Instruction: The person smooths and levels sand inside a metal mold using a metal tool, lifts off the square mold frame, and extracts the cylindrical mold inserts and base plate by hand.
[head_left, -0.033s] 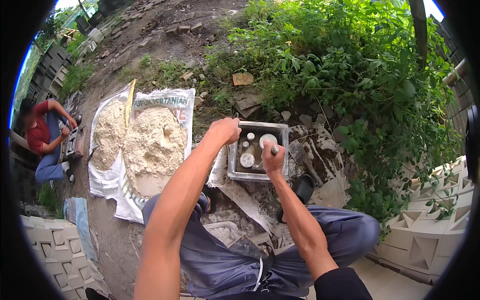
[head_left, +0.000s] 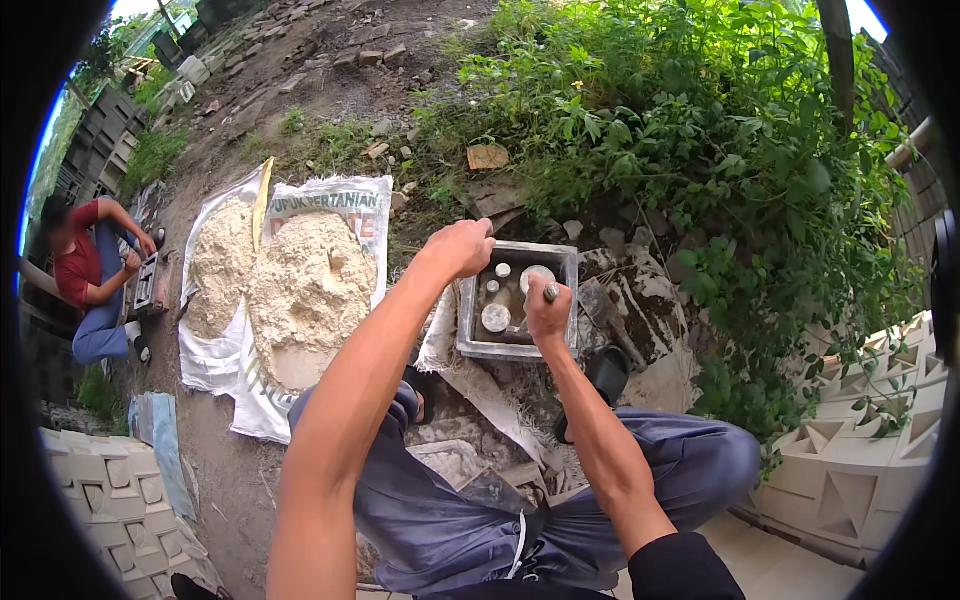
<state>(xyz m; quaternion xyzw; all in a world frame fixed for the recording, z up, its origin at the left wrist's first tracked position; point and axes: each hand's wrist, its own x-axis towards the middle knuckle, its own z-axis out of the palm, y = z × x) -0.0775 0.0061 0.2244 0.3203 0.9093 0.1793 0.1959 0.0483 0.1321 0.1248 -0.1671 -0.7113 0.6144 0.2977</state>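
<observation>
A square grey frame mould [head_left: 468, 310] lies on the ground in front of me. Inside its walls stand several round pale-topped pieces of different sizes, among them a large disc [head_left: 495, 318] and a smaller one [head_left: 502, 270]. My right hand [head_left: 546, 318] is over the mould's right part, closed round the handle of a hand tool [head_left: 551, 292]; the handle's rounded end points up and the working end is mostly hidden. My left hand [head_left: 460, 248] is at the far left corner of the mould with its fingers curled; whatever they may hold is hidden.
Pale damp powder [head_left: 312, 280] is heaped on white sacks [head_left: 376, 200] to the left. A seated person in a red shirt [head_left: 82, 262] works at the far left. Leafy plants [head_left: 680, 170] grow at right. Patterned pale blocks [head_left: 850, 470] stand at lower right, others [head_left: 120, 490] at lower left.
My left hand has shifted slightly up and right at the mould's far left corner. My right hand keeps its grip on the tool, almost in place.
</observation>
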